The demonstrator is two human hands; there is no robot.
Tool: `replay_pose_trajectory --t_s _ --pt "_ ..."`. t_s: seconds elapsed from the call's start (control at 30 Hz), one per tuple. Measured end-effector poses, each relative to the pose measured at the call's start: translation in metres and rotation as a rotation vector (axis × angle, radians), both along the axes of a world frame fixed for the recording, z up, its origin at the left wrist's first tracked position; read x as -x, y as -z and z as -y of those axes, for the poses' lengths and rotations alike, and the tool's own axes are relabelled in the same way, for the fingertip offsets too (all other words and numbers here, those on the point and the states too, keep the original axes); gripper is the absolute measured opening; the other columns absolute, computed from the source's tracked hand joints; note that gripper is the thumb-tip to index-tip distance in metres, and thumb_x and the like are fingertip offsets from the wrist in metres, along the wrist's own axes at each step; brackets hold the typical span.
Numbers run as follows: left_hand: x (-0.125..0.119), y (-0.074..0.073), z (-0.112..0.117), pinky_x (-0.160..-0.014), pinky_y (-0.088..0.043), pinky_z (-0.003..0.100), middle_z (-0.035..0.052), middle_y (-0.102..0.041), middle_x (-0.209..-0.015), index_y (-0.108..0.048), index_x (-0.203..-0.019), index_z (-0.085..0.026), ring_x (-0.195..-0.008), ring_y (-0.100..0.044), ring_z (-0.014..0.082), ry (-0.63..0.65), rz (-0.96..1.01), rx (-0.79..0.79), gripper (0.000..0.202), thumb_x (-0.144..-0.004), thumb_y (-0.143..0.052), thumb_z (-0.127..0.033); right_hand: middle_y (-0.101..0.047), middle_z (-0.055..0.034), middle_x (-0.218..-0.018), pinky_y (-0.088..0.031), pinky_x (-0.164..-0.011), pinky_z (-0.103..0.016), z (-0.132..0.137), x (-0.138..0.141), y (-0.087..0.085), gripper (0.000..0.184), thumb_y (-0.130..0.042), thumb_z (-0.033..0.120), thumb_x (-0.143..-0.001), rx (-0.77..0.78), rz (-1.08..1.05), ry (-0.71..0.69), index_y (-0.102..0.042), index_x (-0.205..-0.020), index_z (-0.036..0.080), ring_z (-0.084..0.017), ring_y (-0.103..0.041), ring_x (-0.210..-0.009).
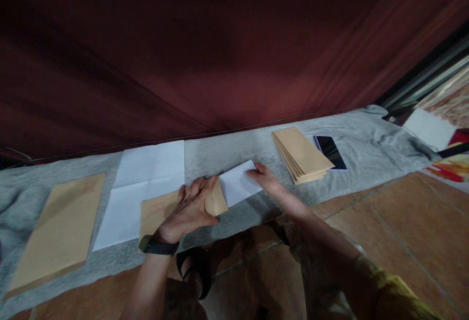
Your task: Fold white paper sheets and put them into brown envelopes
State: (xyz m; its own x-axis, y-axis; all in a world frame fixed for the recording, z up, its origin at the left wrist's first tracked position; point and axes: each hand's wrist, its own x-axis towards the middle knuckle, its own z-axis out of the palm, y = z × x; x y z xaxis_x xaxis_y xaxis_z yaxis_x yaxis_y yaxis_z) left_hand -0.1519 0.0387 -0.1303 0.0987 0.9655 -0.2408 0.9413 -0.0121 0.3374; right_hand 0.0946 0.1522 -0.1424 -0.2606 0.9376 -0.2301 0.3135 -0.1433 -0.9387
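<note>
A brown envelope (156, 212) lies on a grey cloth (205, 156) spread on the floor. My left hand (192, 207) rests on the envelope's right end with its fingers wrapped over the opening. My right hand (266, 177) pinches the far edge of a folded white paper (238, 184), whose left end sits at the envelope's mouth. A black band circles my left wrist.
Unfolded white sheets (144, 183) lie left of my hands. A large brown envelope (58, 229) sits at far left. A stack of brown envelopes (298, 154) and a dark phone (330, 151) lie to the right. A dark red curtain hangs behind; tiled floor (403, 212) is nearer me.
</note>
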Motion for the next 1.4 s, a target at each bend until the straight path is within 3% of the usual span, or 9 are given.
replay_pose_trajectory --t_s 0.17,0.33,0.67,0.77,0.9,1.0,1.4 --pt "-0.002 -0.002 0.0 -0.12 -0.01 0.06 0.0124 -0.034 -0.156 -0.008 -0.159 -0.033 -0.145 -0.032 0.036 -0.007 0.004 -0.005 0.122 -0.06 -0.077 -0.047 -0.063 0.0005 -0.069 -0.045 -0.059 -0.026 -0.003 -0.005 0.001 0.006 -0.063 0.024 -0.076 0.105 -0.004 -0.103 -0.066 -0.077 0.019 -0.016 -0.058 -0.065" --pt "-0.004 -0.007 -0.002 -0.12 -0.01 0.06 0.0131 -0.035 -0.156 -0.008 -0.159 -0.031 -0.145 -0.03 0.0361 -0.004 0.006 -0.01 0.12 -0.061 -0.077 -0.047 -0.061 0.0008 -0.061 -0.044 -0.049 -0.021 -0.007 -0.01 0.004 0.013 -0.061 0.026 -0.083 0.208 -0.014 -0.226 -0.065 -0.075 0.017 -0.013 -0.056 -0.055" --pt "-0.009 -0.002 -0.005 -0.12 -0.013 0.06 0.0124 -0.035 -0.156 -0.009 -0.16 -0.031 -0.143 -0.032 0.0365 0.025 -0.001 -0.069 0.12 -0.062 -0.077 -0.047 -0.054 0.0039 -0.052 -0.037 -0.042 -0.019 -0.005 -0.008 0.011 0.022 -0.056 0.022 -0.088 0.058 0.129 -0.346 -0.057 -0.067 0.018 -0.01 -0.052 -0.046" --pt "-0.01 0.001 -0.007 -0.12 -0.013 0.06 0.0132 -0.034 -0.156 -0.008 -0.16 -0.032 -0.144 -0.031 0.0359 0.04 -0.004 -0.09 0.121 -0.063 -0.078 -0.047 -0.053 0.0049 -0.053 -0.038 -0.042 -0.019 -0.006 -0.009 0.012 0.019 -0.057 0.023 -0.088 0.061 0.102 -0.323 -0.056 -0.07 0.018 -0.01 -0.051 -0.045" --pt "-0.014 0.001 -0.009 -0.12 -0.012 0.058 0.0142 -0.032 -0.158 -0.006 -0.16 -0.031 -0.147 -0.027 0.036 0.052 -0.008 -0.105 0.122 -0.063 -0.079 -0.047 -0.056 0.0061 -0.057 -0.042 -0.043 -0.018 -0.007 -0.008 0.01 0.002 -0.058 0.017 -0.083 0.142 0.031 -0.17 -0.058 -0.083 0.019 -0.01 -0.054 -0.046" --pt "-0.02 -0.002 -0.01 -0.121 -0.01 0.059 0.0148 -0.032 -0.157 -0.006 -0.16 -0.03 -0.148 -0.026 0.0347 0.064 -0.002 -0.093 0.12 -0.065 -0.078 -0.044 -0.055 0.0068 -0.054 -0.041 -0.041 -0.018 -0.008 -0.007 0.008 0.006 -0.059 0.013 -0.08 0.158 0.01 -0.105 -0.057 -0.08 0.019 -0.01 -0.053 -0.044" --pt "-0.028 0.003 -0.015 -0.121 -0.007 0.062 0.0177 -0.025 -0.161 -0.004 -0.16 -0.03 -0.151 -0.021 0.0352 0.08 -0.014 -0.048 0.124 -0.064 -0.081 -0.045 -0.053 0.0064 -0.048 -0.042 -0.042 -0.019 0.001 0.003 0.009 0.013 -0.061 0.017 -0.087 0.163 0.066 -0.178 -0.06 -0.075 0.019 -0.01 -0.053 -0.044"
